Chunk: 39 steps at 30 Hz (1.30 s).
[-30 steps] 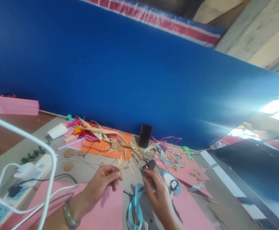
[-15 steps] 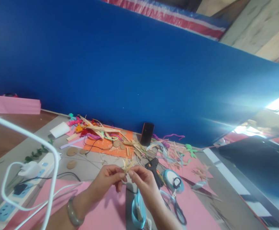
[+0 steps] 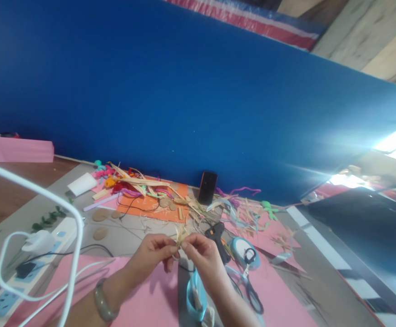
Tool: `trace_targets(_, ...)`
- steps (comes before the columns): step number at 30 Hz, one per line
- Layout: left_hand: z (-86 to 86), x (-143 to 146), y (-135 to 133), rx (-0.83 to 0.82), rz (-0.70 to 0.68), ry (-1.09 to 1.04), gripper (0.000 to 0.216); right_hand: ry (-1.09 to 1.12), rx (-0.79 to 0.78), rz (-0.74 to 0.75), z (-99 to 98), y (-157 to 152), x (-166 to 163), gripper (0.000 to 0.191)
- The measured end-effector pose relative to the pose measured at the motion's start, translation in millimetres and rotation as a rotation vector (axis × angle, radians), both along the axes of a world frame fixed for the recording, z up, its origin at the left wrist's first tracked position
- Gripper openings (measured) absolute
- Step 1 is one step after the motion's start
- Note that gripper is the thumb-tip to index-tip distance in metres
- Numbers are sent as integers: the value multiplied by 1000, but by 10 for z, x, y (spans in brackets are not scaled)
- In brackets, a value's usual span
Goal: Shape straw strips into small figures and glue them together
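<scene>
My left hand (image 3: pixel 155 253) and my right hand (image 3: pixel 201 256) meet fingertip to fingertip over the table, both pinching a small bundle of pale straw pieces (image 3: pixel 180 236). A green bangle sits on my left wrist. Just right of my right hand lies a black glue gun (image 3: pixel 217 238), and below it a roll of light blue ribbon (image 3: pixel 195 302). Black-handled scissors (image 3: pixel 251 286) rest on the pink sheet (image 3: pixel 157 299) at the right.
A blue board (image 3: pixel 184 104) stands along the back. A black phone (image 3: pixel 207 187) leans against it. Straw, pipe cleaners and cardboard discs litter an orange sheet (image 3: pixel 150 204). A white power strip (image 3: pixel 24 268) with plugs and a looping white cable (image 3: pixel 68 236) lies at the left.
My right hand left the glue gun and came up to meet my left hand on the straw pieces. The view has shifted slightly.
</scene>
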<state>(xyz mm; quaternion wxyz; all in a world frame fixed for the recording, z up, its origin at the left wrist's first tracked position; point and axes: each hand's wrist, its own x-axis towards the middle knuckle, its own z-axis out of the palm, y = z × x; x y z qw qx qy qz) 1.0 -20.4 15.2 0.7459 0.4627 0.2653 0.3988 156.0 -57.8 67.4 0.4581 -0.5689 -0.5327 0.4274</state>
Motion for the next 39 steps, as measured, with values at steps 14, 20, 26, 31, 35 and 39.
trace_targets(14,68,-4,-9,-6,16,36,25,2,2,-11,56,-42,-40,26)
trace_targets(20,98,-7,-8,-8,13,31,26,2,-3,-12,55,-37,-44,27)
trace_targets(26,89,-2,-7,-4,7,27,27,-11,-3,-15,52,-62,-28,25)
trace_targets(31,50,1,4,5,-4,23,26,-47,-7,5,45,-63,-9,28)
trace_targets(35,67,4,5,-10,4,23,24,-50,14,10,51,-62,-3,27)
trace_targets(39,59,6,0,-13,5,18,23,-37,3,16,63,-70,-5,23)
